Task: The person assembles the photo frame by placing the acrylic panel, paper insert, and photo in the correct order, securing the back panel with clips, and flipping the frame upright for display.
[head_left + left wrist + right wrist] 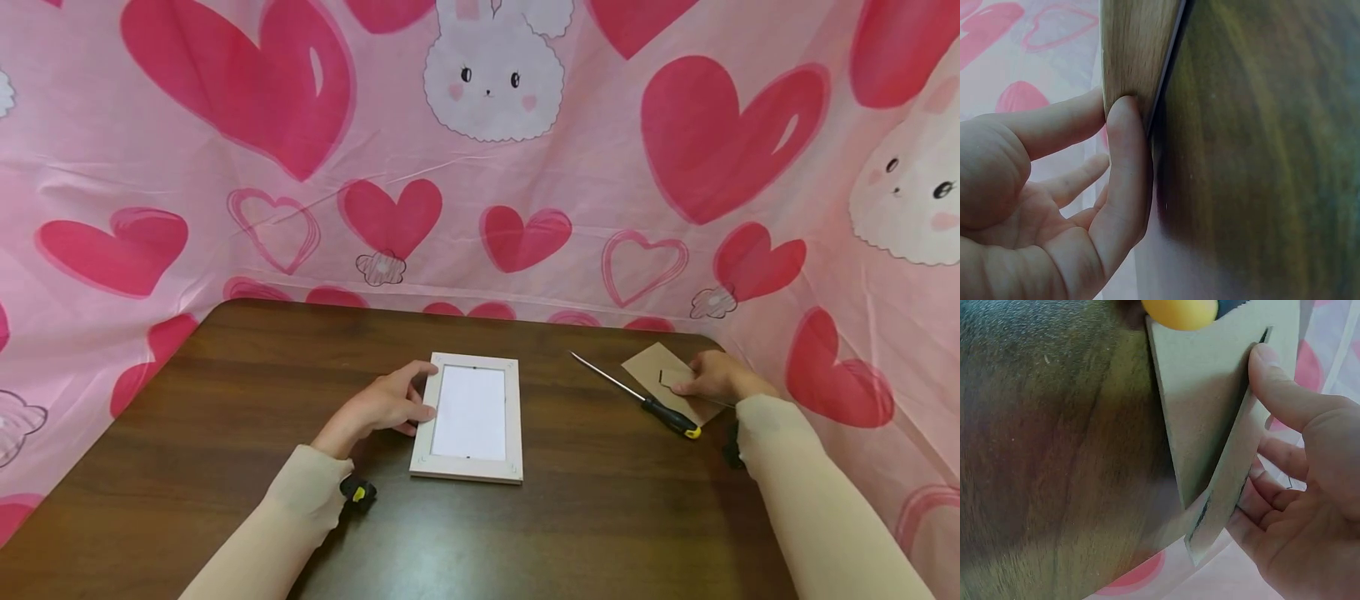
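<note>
A white picture frame [467,472] with a blank white panel [471,412] lies on the table. My left hand [381,402] grips its left side, thumb on the front border; in the left wrist view the fingertips press the frame's wood-grained edge [1135,47]. At the right, my right hand [716,377] pinches a narrow cardboard strip [1225,472] between thumb and fingers. Beneath it lies a flat brown board [647,360], with the strip tilted up off its surface. Just left of that hand rests a screwdriver [663,414] with a black and yellow handle, its shaft pointing to the upper left.
The dark wooden table [247,375] has rounded far corners. A pink curtain [457,175] printed with hearts and rabbits hangs close behind it and along both sides. The screwdriver's handle overlaps the board's near side.
</note>
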The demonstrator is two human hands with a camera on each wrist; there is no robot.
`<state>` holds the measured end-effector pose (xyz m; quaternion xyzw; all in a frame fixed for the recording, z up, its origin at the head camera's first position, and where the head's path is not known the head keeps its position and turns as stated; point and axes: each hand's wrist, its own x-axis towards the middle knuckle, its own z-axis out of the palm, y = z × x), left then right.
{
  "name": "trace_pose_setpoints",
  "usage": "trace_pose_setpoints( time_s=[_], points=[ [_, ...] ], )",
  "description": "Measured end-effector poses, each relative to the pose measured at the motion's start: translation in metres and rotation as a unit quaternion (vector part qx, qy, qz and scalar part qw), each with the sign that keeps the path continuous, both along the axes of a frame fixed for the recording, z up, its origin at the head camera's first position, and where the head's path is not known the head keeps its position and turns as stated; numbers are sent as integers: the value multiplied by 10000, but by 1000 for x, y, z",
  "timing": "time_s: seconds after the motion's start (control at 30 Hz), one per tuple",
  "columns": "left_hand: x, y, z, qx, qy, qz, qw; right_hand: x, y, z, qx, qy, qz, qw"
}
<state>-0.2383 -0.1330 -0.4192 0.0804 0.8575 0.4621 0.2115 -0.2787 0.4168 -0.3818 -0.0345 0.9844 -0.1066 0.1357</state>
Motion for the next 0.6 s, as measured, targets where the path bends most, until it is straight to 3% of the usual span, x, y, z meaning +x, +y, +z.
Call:
trace_pose_setpoints(
  time_s=[0.37, 0.6],
  points=[
    [-2, -1, 1, 10, -47, -41, 10000, 1, 10, 2, -394, 271, -92, 9988],
    [-5, -3, 0, 50, -86, -71, 9999, 2, 12, 11, -628, 107, -117, 9979]
  ],
)
